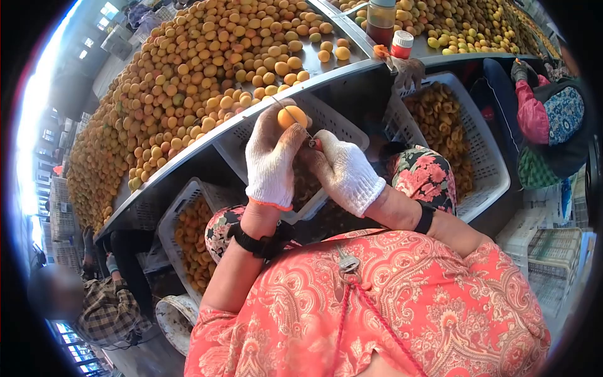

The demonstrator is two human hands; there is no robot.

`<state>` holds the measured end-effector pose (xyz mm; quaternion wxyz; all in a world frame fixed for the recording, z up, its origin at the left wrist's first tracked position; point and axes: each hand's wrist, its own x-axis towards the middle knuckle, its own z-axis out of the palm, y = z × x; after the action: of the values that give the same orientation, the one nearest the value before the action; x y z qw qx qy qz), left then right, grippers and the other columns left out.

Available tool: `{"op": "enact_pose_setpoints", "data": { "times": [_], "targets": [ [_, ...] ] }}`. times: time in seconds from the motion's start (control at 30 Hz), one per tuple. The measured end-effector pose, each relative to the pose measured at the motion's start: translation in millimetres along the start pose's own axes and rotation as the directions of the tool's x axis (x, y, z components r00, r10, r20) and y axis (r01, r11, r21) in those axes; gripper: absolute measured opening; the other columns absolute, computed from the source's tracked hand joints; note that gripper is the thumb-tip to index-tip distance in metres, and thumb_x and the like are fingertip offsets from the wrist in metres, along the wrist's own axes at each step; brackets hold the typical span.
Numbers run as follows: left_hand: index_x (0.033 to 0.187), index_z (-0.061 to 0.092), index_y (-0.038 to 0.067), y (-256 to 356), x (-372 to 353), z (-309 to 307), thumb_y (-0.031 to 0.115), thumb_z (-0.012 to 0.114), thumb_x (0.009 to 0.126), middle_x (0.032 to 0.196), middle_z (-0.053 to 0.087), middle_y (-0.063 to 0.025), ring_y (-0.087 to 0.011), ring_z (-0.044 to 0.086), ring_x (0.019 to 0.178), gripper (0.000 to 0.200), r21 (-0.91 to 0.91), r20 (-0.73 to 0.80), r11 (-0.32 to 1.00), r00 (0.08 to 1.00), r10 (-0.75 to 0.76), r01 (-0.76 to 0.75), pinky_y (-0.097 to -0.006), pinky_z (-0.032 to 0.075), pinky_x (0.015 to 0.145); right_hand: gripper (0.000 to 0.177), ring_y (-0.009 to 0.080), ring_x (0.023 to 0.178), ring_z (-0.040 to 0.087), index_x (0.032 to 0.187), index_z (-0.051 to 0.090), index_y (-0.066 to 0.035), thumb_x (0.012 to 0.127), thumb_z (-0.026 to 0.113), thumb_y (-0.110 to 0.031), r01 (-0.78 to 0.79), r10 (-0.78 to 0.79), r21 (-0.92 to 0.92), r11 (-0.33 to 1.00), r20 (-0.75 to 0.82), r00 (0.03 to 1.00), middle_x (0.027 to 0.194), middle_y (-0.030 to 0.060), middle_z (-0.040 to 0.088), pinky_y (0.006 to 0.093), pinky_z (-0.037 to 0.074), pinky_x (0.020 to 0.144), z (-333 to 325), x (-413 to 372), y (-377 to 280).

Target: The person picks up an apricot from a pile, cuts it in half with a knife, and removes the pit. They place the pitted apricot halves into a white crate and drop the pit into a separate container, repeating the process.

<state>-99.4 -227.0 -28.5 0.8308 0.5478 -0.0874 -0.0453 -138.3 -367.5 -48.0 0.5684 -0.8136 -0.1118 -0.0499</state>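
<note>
One orange fruit [292, 117] sits pinched in the gloved left hand [274, 147], above a crate [326, 113] beside the metal table [314, 60]; the gloved right hand [344, 168] grips what looks like a small red-handled tool [316, 144] near it.

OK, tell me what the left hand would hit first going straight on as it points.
The left hand would likely meet the metal table rim, beyond the fruit it holds; depth is unclear.
</note>
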Motion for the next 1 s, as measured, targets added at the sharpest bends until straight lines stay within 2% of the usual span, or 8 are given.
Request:
{"op": "enact_pose_setpoints", "data": {
  "times": [0.17, 0.3, 0.4, 0.53, 0.6, 0.7, 0.77, 1.0],
  "targets": [
    [0.118, 0.056, 0.003, -15, 6, 2, 0.039, 0.065, 0.097, 0.104, 0.066, -0.0122, -0.019, 0.062, 0.083, 0.042, -0.315, -0.069, 0.915, 0.956, -0.285, 0.251, -0.0327, 0.055, 0.078, 0.033, 0.0445, 0.085, 0.065, 0.119, 0.053, 0.001, 0.1, 0.054, -0.026, 0.033, -0.034, -0.011, 0.999, -0.086, 0.996, 0.087, 0.0254, 0.067, 0.0515, 0.051, 0.071, 8, 2, 11],
    [0.116, 0.056, 0.006, -15, 2, 15, 0.062, 0.051, 0.096, 0.105, 0.066, -0.0141, -0.0195, 0.063, 0.084, 0.059, -0.27, -0.101, 0.915, 0.937, -0.335, 0.298, -0.0338, 0.056, 0.077, 0.034, 0.0443, 0.085, 0.065, 0.12, 0.053, 0.001, 0.1, 0.053, -0.026, 0.006, -0.008, -0.021, 1.0, -0.072, 0.997, 0.086, 0.0246, 0.068, 0.0517, 0.051, 0.071, 3, 3, 3],
    [0.115, 0.057, 0.005, -16, 3, 7, 0.057, 0.054, 0.097, 0.107, 0.066, -0.0147, -0.0199, 0.064, 0.088, 0.055, -0.09, -0.025, 0.977, 0.981, -0.194, 0.191, -0.0347, 0.056, 0.078, 0.036, 0.0436, 0.085, 0.066, 0.124, 0.052, 0.001, 0.1, 0.053, -0.025, -0.038, 0.035, -0.064, 0.997, -0.044, 0.998, 0.085, 0.0226, 0.068, 0.0515, 0.051, 0.072, 0, 2, 6],
    [0.114, 0.058, 0.005, -22, -2, 7, 0.051, 0.057, 0.098, 0.106, 0.066, -0.0134, -0.0196, 0.064, 0.09, 0.049, -0.252, -0.044, 0.934, 0.961, -0.273, 0.254, -0.0339, 0.055, 0.079, 0.031, 0.042, 0.084, 0.067, 0.118, 0.053, 0.001, 0.1, 0.053, -0.024, 0.005, -0.011, -0.09, 0.996, -0.062, 0.998, 0.085, 0.0224, 0.069, 0.0471, 0.052, 0.069, 7, 2, 13],
    [0.11, 0.062, 0.002, -20, -1, 14, 0.044, 0.058, 0.1, 0.1, 0.066, -0.0068, -0.0134, 0.061, 0.084, 0.043, -0.32, -0.208, 0.902, 0.907, -0.367, 0.292, -0.0278, 0.051, 0.074, 0.028, 0.0407, 0.085, 0.069, 0.112, 0.054, 0.002, 0.101, 0.053, -0.024, 0.024, -0.031, -0.086, 0.996, -0.089, 0.996, 0.087, 0.0229, 0.069, 0.0425, 0.053, 0.068, 8, 0, 14],
    [0.108, 0.064, 0.002, -21, 2, 5, 0.045, 0.059, 0.1, 0.096, 0.065, -0.0051, -0.0128, 0.06, 0.081, 0.043, -0.186, -0.117, 0.934, 0.937, -0.33, 0.306, -0.0268, 0.05, 0.073, 0.023, 0.0413, 0.084, 0.068, 0.103, 0.053, 0.001, 0.101, 0.052, -0.022, 0.037, -0.044, -0.07, 0.997, -0.107, 0.993, 0.086, 0.0225, 0.068, 0.0427, 0.052, 0.067, 8, 0, 17],
    [0.108, 0.064, 0.002, -33, 9, -6, 0.035, 0.06, 0.1, 0.09, 0.064, -0.0046, -0.0133, 0.061, 0.073, 0.034, -0.041, -0.156, 0.983, 0.971, -0.183, 0.179, -0.0263, 0.05, 0.066, 0.023, 0.0459, 0.08, 0.064, 0.107, 0.054, -0.001, 0.098, 0.054, -0.022, -0.028, 0.025, -0.07, 0.997, -0.042, 0.999, 0.08, 0.0271, 0.065, 0.0537, 0.049, 0.066, 8, 1, 23],
    [0.103, 0.063, 0.004, -25, 1, -4, 0.033, 0.061, 0.1, 0.084, 0.062, -0.0043, -0.0137, 0.061, 0.067, 0.029, -0.157, -0.2, 0.971, 0.957, -0.209, 0.179, -0.0284, 0.051, 0.06, 0.015, 0.0448, 0.074, 0.065, 0.098, 0.056, 0.001, 0.095, 0.057, -0.014, 0.003, -0.002, 0.05, 0.999, -0.002, 1.0, 0.071, 0.0272, 0.062, 0.0462, 0.048, 0.06, 2, -1, 17]
  ]
}}
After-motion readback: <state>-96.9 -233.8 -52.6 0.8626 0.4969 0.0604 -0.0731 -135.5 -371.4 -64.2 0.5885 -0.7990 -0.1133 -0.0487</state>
